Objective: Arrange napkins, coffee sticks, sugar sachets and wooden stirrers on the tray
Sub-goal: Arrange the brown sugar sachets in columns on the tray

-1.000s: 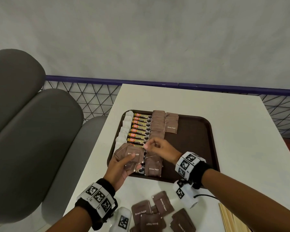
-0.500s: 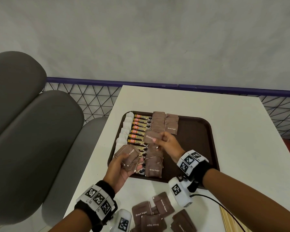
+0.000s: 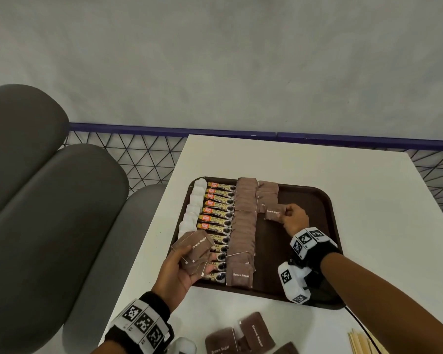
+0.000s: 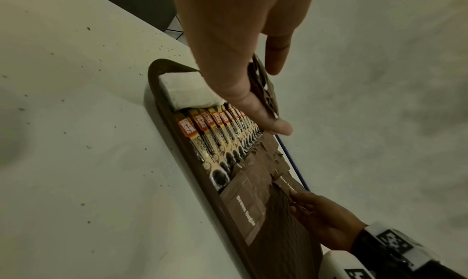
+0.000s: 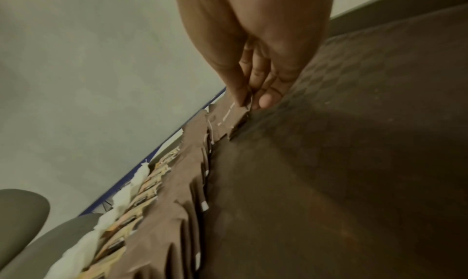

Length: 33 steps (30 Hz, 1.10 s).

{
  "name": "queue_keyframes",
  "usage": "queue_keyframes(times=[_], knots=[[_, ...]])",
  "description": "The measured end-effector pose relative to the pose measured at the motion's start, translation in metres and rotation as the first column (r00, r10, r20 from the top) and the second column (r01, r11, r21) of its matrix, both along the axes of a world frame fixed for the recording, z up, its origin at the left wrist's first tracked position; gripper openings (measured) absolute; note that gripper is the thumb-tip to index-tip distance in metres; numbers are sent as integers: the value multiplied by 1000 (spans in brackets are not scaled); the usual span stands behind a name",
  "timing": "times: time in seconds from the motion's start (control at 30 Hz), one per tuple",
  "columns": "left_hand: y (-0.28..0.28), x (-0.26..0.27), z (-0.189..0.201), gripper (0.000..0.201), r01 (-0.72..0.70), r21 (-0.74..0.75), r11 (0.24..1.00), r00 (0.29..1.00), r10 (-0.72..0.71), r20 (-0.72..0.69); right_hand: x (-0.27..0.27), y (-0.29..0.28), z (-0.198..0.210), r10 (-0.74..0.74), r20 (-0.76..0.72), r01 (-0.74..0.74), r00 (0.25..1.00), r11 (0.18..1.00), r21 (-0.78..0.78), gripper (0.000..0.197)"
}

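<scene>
A brown tray (image 3: 315,226) holds a column of white napkins (image 3: 193,208), a row of coffee sticks (image 3: 219,215) and a long column of brown sugar sachets (image 3: 244,226). A shorter second sachet column (image 3: 267,192) starts at the far edge. My right hand (image 3: 284,215) pinches one sachet (image 3: 273,213) by its edge at the near end of that short column; the right wrist view shows the sachet (image 5: 228,117) low over the tray floor (image 5: 354,163). My left hand (image 3: 189,264) grips a small stack of sachets (image 3: 195,247) over the tray's near left corner.
Several loose sachets (image 3: 243,335) lie on the white table (image 3: 381,200) in front of the tray. Wooden stirrers (image 3: 361,343) sit at the bottom right. Grey seat cushions (image 3: 49,200) stand to the left. The tray's right half is bare.
My right hand took one sachet from the stack in my left hand and carried it right and away to the short second column. The left hand hardly moved.
</scene>
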<state>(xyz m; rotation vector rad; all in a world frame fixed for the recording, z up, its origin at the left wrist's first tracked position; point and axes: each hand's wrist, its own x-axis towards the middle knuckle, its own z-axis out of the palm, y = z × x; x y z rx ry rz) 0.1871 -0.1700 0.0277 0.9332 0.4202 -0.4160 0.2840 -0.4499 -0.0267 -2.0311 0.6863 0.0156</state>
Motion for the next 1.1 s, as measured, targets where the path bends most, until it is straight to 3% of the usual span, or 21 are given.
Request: queue_keyframes(times=[0.3, 0.47, 0.7, 0.9, 1.1], knots=[[9, 6, -8, 34, 25, 18, 1000, 1000, -25, 1, 20, 13, -9, -3, -77, -8, 997, 990, -141, 14], [8, 7, -9, 34, 24, 32, 999, 1000, -25, 16, 24, 17, -13, -37, -42, 32, 998, 993, -115, 15], [7, 5, -7, 37, 36, 85, 996, 997, -41, 60, 12, 14, -11, -38, 84, 46, 996, 994, -95, 39], [2, -1, -1, 31, 35, 123, 992, 994, -48, 99, -14, 30, 4, 135, 228, -119, 964, 989, -84, 26], [-5, -9, 6, 31, 52, 147, 988, 991, -69, 114, -51, 69, 29, 343, 306, -405, 888, 899, 167, 6]])
